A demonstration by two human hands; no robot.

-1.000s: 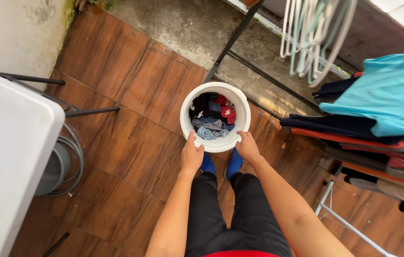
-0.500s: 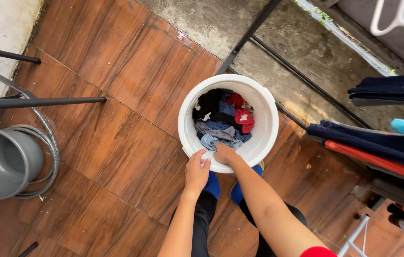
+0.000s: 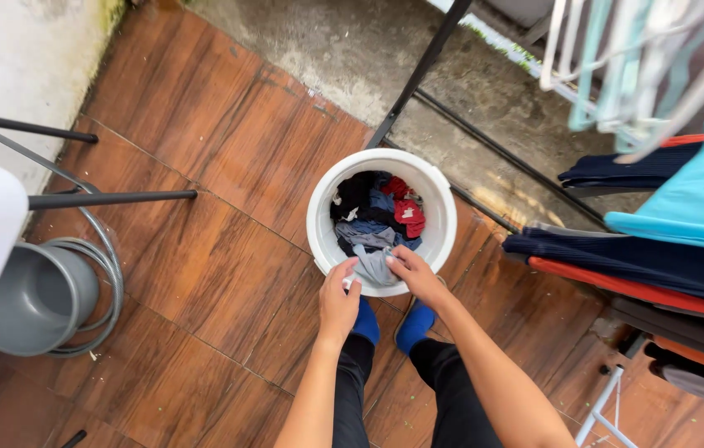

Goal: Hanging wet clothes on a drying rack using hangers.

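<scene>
Half a second back only your right hand (image 3: 414, 278) was in the white bucket (image 3: 443, 207); now your left hand (image 3: 339, 299) has joined, both pinching the grey garment (image 3: 375, 264) at the rim's six o'clock.

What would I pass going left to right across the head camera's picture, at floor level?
Grey bucket with a hose coiled round it → left hand → white bucket of clothes, grey cloth held at its near rim → right hand → folded clothes on the rack.
</scene>
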